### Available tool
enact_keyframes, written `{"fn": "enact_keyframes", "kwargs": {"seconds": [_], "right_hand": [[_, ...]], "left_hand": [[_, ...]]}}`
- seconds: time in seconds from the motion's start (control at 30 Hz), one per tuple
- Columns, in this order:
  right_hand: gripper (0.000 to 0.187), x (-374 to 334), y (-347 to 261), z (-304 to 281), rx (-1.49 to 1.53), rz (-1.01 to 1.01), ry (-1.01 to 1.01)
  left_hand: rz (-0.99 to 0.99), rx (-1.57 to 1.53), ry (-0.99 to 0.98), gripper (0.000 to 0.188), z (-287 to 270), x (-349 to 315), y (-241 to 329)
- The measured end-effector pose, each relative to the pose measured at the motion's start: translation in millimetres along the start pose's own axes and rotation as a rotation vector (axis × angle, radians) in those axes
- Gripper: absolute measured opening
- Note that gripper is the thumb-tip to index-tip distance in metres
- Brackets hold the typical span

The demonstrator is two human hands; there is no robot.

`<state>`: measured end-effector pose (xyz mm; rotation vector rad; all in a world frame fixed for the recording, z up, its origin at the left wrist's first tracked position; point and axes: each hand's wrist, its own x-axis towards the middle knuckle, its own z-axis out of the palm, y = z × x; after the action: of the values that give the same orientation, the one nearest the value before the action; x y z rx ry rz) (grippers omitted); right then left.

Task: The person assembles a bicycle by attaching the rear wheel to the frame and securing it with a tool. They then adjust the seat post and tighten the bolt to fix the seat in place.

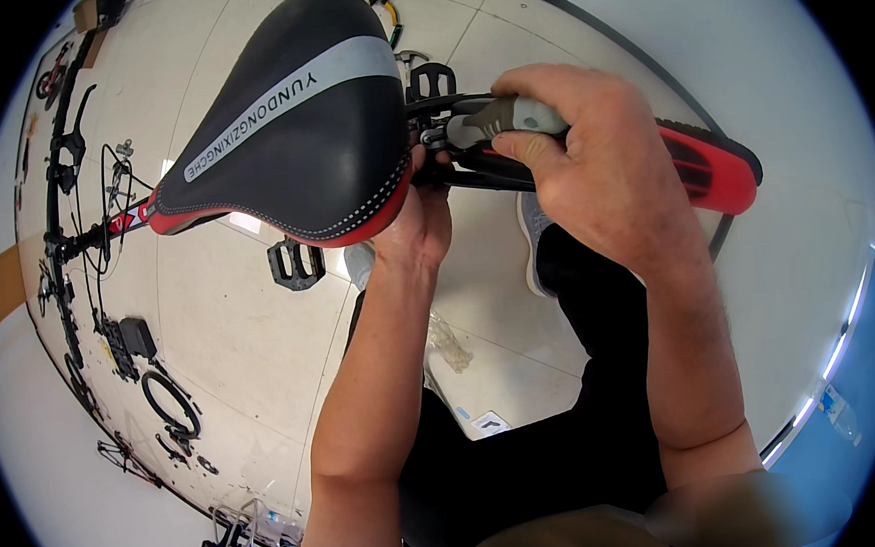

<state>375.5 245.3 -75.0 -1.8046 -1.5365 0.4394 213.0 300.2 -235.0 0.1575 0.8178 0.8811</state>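
The right hand point(591, 154) is wrapped around a grey tool handle point(508, 119) whose long axis runs left toward the clamp under the saddle point(298, 122). The left hand point(416, 220), closer, grips beneath the saddle's rear; its fingers are hidden.

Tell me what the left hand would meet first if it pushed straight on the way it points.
Probably the underside of the black, red-edged bicycle saddle: the left hand reaches up beneath its rear edge, though depth is unclear.

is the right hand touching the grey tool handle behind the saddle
Touching. The head view shows the right hand wrapped around the grey tool handle, its fingers curled over it with no gap, just behind the black saddle.
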Motion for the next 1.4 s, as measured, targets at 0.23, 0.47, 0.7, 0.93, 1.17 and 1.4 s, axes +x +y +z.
{"fn": "enact_keyframes", "kwargs": {"seconds": [0.23, 0.47, 0.7, 0.93, 1.17, 1.4], "right_hand": [[0.020, 0, -7, -5, 0.031, 0.120, -0.056], [0.022, -2, -8, -1, 0.000, 0.035, -0.033], [0.023, -5, -14, 1, -0.091, 0.018, -0.036], [0.023, -10, -14, 11, -0.107, -0.058, 0.040], [0.022, -6, -10, 9, 0.013, 0.069, 0.041], [0.021, -7, -17, 7, -0.008, 0.038, -0.006]], "left_hand": [[0.004, 0.038, -0.001, 0.030, 1, -1, 1], [0.016, 0.054, -0.024, 0.023, 1, -2, 0], [0.017, 0.065, -0.045, 0.019, 0, -2, -1], [-0.003, 0.066, -0.015, 0.023, 1, -6, -1], [0.008, 0.071, -0.040, 0.025, -5, -1, -1], [0.000, 0.066, 0.000, 0.025, 2, -5, 0]]}}
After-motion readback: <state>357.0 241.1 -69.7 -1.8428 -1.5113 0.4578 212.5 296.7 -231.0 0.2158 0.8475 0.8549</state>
